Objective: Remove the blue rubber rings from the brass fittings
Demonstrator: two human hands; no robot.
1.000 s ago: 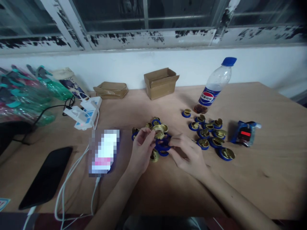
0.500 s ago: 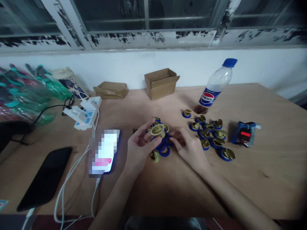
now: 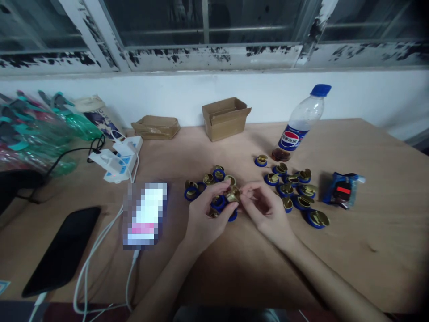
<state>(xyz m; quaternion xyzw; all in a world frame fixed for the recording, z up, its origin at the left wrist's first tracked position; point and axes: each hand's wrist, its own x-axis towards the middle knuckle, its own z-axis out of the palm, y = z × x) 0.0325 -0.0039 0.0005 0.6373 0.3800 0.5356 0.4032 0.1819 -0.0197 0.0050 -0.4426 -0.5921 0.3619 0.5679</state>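
Note:
A round brass-coloured metal fitting point(image 3: 233, 193) is tilted on its side between the thumb and fingers of my left hand point(image 3: 206, 214). My right hand point(image 3: 266, 212) meets its right side with thumb and fingertips pinched together; whatever lies between those fingertips is hidden. Beneath and behind my left hand is a loose pile of similar brass fittings point(image 3: 208, 179) and blue rings point(image 3: 191, 193), partly covered by the hand. To the right of my right hand, several brass fittings with blue rings around their bases point(image 3: 318, 218) stand in a group.
A cola bottle point(image 3: 295, 134) stands behind the group, and a small blue packet point(image 3: 342, 190) lies right of it. Cardboard boxes point(image 3: 224, 123) are at the wall. On the left are a lit phone point(image 3: 145, 214), a dark phone point(image 3: 62, 250), white cables and a power strip point(image 3: 124, 156).
My left hand has moved slightly right and turned the brass fitting from opening-up onto its side. My right fingers have left the blue rings and come up against the fitting.

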